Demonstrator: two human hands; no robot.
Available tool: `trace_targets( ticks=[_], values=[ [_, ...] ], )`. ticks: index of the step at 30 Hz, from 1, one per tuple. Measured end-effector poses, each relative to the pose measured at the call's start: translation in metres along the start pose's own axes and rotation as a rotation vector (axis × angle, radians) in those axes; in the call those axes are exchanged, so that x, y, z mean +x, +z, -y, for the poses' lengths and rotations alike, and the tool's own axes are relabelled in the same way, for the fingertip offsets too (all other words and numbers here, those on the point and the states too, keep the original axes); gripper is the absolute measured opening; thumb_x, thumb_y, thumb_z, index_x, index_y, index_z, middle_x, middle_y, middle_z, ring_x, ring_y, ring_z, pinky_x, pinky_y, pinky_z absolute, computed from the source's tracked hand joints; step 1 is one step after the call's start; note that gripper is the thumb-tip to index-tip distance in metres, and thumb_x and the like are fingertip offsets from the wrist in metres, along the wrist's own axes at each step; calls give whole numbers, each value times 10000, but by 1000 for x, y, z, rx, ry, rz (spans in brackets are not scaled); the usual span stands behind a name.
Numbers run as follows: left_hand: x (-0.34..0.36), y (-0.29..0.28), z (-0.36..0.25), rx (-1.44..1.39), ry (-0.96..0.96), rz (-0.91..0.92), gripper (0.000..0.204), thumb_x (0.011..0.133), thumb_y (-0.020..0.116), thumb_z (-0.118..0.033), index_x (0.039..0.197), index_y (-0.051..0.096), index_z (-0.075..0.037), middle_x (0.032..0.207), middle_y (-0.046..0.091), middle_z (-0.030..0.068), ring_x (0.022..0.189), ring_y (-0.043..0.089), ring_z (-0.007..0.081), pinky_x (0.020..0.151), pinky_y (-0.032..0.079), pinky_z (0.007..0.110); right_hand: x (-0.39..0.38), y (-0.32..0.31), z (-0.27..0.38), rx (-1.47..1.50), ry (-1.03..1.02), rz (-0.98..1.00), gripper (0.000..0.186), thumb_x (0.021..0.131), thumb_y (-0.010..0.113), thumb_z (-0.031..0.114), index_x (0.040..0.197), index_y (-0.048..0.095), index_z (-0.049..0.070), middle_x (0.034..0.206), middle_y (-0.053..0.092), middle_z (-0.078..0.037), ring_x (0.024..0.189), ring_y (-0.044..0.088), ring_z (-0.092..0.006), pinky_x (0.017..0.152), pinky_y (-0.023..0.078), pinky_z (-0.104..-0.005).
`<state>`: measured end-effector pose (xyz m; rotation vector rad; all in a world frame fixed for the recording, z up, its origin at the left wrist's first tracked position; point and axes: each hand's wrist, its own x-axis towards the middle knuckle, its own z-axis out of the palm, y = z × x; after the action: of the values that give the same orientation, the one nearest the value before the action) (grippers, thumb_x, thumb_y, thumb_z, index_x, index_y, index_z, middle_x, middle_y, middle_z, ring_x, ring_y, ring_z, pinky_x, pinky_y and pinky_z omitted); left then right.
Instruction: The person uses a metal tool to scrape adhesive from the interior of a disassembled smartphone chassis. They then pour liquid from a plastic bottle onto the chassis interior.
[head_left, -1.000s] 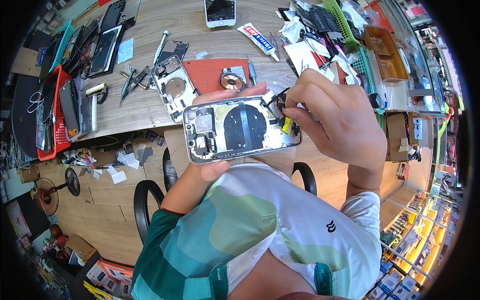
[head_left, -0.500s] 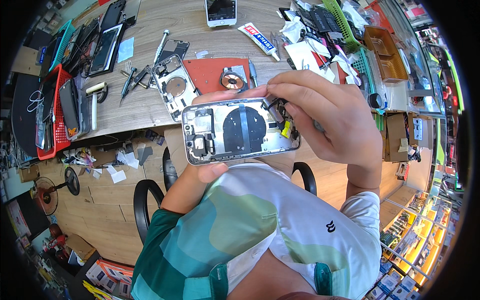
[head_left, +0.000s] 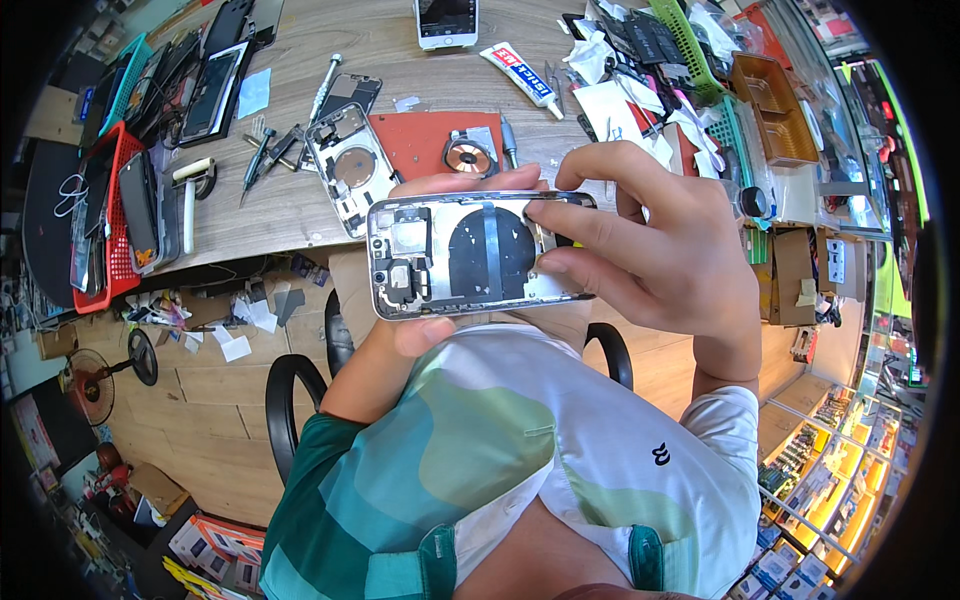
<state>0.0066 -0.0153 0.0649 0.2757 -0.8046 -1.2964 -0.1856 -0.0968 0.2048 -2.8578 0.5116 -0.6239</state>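
Observation:
An opened phone housing (head_left: pixel 442 262), silvery with a black disc and a bluish strip down its middle, lies level in front of my chest. My left hand (head_left: pixel 418 338) is closed around its left part, thumb on the near edge and fingertips showing beyond the far edge. Over the right end is my right hand (head_left: pixel 680 250), its index finger and thumb bent into the housing on either side of a small silvery part. These fingers hide most of that end, and I cannot make out what they grip. Past the housing lies a copper coil (head_left: pixel 468 157).
A second phone housing (head_left: pixel 352 170) overlaps a red mat (head_left: pixel 415 140) on the desk. Farther off are a glue tube (head_left: pixel 522 80) and an upright phone (head_left: pixel 447 25). Screwdrivers (head_left: pixel 256 165) and a red basket (head_left: pixel 120 235) are left; an amber tray (head_left: pixel 770 105) stands right.
My right hand's fingertips have moved left, from the housing's far right corner to inside its right end. A yellow tab there is now mostly covered. The left hand keeps its hold.

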Motion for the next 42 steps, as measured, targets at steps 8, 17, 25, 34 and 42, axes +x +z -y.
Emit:
trace_targets(
  ticks=[8,17,25,34,42],
  values=[
    [5,6,-3,-56,-123,-75,1100,665,879,-483,1522,366,-22,1514,413,443,1419,485,501,1156,462,561,-9,-6,5,-12,49,-19,388,737,884,268,1067,794,85,1041,686,-75,553,538,-127,470,408,-288],
    [10,1,27,-357,-294,-78,1214,776,679,-742,1674,193,-86,1397,544,405,1295,572,558,1088,481,654,-99,-30,13,176,620,-705,271,763,819,73,1013,752,-8,1076,701,-92,711,563,-80,603,400,-220],
    [11,10,39,-683,-425,-23,992,956,354,-825,1672,173,-162,1309,596,317,1154,661,498,933,583,628,-188,24,-59,219,1064,-747,812,758,928,131,1476,558,56,1103,642,-16,732,480,-43,648,383,-208],
    [12,25,11,-634,-603,-231,890,1027,254,-725,1665,181,-109,1177,626,305,982,713,433,781,637,628,-187,57,-77,246,1046,-580,811,738,960,169,1429,572,-3,1173,696,-46,790,527,-45,667,420,-206],
    [10,25,11,-544,-678,-199,795,1061,162,-649,1459,488,-44,1155,663,295,935,727,404,744,633,508,-121,-31,-67,-90,383,-236,869,628,1001,321,1340,649,-31,1062,715,-111,831,677,-171,643,502,-281]
  ],
)
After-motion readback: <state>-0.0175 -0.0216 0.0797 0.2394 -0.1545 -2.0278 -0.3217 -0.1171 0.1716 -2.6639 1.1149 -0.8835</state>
